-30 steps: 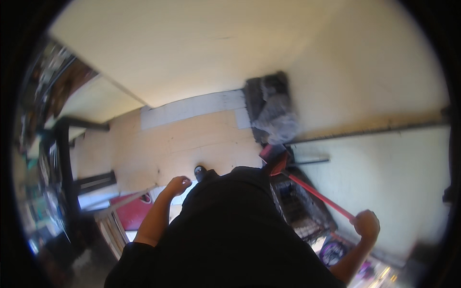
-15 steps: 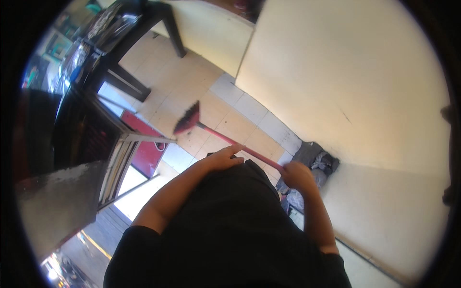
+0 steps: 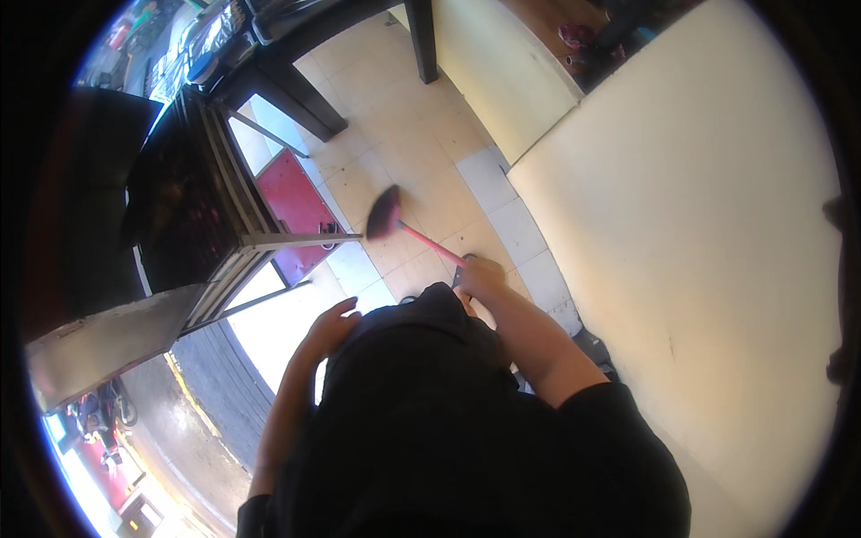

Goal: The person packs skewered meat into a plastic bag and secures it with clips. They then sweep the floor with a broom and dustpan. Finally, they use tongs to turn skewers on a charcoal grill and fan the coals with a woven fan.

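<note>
Around the thin pink handle of the long broom with the dark brush head (image 3: 387,213), our right hand (image 3: 480,276) is closed tight, while our left hand (image 3: 330,327), which was on the handle half a second ago, has come off and now hangs loose and holds nothing beside our black shirt (image 3: 448,421). So we sweep with one hand now, and the brush sits on the pale tiled floor (image 3: 421,134) near the red mat (image 3: 291,202) by the dark metal stand (image 3: 193,193). Our shirt hides the near end of the handle, the brush is blurry, and we cannot see any dirt.
</note>
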`<state>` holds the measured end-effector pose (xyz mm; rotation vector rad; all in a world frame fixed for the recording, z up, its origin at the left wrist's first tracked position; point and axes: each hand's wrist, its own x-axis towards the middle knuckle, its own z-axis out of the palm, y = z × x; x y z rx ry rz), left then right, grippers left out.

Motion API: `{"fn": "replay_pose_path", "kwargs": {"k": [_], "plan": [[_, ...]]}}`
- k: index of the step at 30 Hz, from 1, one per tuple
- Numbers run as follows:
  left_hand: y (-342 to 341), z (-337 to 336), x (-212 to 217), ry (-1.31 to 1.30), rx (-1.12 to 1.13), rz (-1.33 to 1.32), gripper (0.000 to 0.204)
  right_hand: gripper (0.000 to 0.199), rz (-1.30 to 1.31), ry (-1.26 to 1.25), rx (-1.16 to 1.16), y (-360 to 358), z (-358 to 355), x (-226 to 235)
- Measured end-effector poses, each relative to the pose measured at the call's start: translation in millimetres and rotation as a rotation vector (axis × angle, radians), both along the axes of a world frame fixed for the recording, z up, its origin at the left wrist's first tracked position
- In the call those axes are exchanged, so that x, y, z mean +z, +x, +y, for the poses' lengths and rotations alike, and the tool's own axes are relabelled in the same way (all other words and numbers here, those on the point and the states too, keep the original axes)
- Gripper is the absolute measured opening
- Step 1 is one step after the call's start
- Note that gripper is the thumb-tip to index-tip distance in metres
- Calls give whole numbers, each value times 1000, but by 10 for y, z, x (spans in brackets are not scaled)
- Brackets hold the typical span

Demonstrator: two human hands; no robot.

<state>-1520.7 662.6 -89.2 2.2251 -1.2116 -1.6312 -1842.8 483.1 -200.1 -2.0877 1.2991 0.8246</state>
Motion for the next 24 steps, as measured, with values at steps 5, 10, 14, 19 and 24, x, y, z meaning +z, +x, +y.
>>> {"fn": "replay_pose_path", "kwargs": {"k": [5, 10, 14, 19, 24], "plan": [[-11, 375, -8, -24, 223, -60, 54, 30, 111, 20, -76, -1428, -286, 703], [-254, 626, 48, -4, 458, -19, 53, 27, 70, 59, -131, -1666, -720, 1837], [-509, 647, 217, -76, 508, 28, 53, 25, -161, -76, 44, -1024, -1083, 1691], [-724, 616, 505, -77, 596, 10, 49, 15, -485, -354, 275, 828, -1621, 610], [-826, 661, 883, -160, 650, -84, 43, 24, -301, -198, 94, 2128, -2042, 48]]}}
